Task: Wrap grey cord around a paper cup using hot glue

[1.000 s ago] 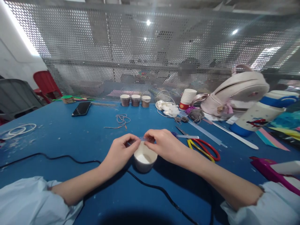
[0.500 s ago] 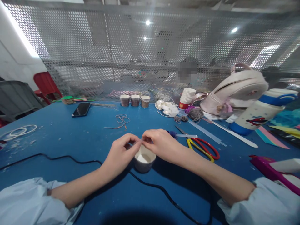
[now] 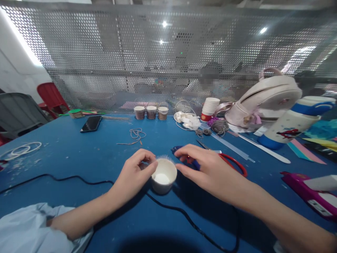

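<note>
A small paper cup (image 3: 162,188), white inside with a greyish outside, stands upright on the blue table. My left hand (image 3: 138,168) is closed at its left rim, thumb and forefinger together; the fingertips seem to grip the edge. Fine whitish strands (image 3: 165,156) show along the far rim. My right hand (image 3: 202,165) is on the cup's right, thumb and fingers apart, reaching over a dark blue glue gun (image 3: 179,149), which its fingers partly hide. Behind that hand lie scissors (image 3: 238,163), with a red handle visible.
A black cord (image 3: 181,211) runs across the table (image 3: 126,225) beneath the cup. Grey string (image 3: 137,133), three small cups (image 3: 151,112), a phone (image 3: 91,123) and yarn (image 3: 219,126) lie farther back. On the right are a bottle (image 3: 289,126), a bag (image 3: 265,98) and a magenta tool (image 3: 302,189).
My right hand has left the cup's rim and my left fingertips, moving right with its fingers spreading over the glue gun. My left hand stays at the rim; more of the cup's opening shows.
</note>
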Demonstrator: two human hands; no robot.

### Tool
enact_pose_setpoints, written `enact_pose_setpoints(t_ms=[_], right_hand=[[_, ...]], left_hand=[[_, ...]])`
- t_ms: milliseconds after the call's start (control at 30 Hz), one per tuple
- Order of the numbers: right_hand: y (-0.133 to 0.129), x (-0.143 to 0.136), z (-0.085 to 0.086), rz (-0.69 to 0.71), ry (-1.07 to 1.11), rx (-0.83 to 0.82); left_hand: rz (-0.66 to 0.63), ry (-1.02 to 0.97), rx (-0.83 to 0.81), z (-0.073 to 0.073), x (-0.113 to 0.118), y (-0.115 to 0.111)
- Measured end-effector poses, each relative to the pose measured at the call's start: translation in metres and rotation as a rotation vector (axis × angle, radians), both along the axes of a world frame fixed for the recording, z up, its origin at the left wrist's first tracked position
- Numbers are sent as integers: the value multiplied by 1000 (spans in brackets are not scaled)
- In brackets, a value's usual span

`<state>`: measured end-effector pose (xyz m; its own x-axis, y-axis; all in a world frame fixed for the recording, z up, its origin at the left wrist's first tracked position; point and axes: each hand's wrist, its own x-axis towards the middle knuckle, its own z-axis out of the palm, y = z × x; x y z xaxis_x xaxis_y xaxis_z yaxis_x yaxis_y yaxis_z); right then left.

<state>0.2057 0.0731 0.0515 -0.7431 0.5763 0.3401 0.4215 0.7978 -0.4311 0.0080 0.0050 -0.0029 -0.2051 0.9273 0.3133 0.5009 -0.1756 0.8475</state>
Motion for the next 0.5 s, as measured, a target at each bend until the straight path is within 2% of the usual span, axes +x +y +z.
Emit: enact_pose_setpoints(t_ms=[100, 167, 233, 367, 500], right_hand=[[-6, 29, 1, -74, -12, -89], [-2, 45, -3, -121, -104, -155], [6, 55, -11, -193, -216, -150], [27, 55, -30, -358, -347, -7], [40, 41, -40, -280, -279, -101]], left_hand=[[9, 5, -76, 2, -2, 0], [20, -26, -129, 5, -3, -1], [19, -36, -141, 9, -4, -2], [6, 21, -104, 14, -6, -5], [6, 51, -83, 16, -5, -3]])
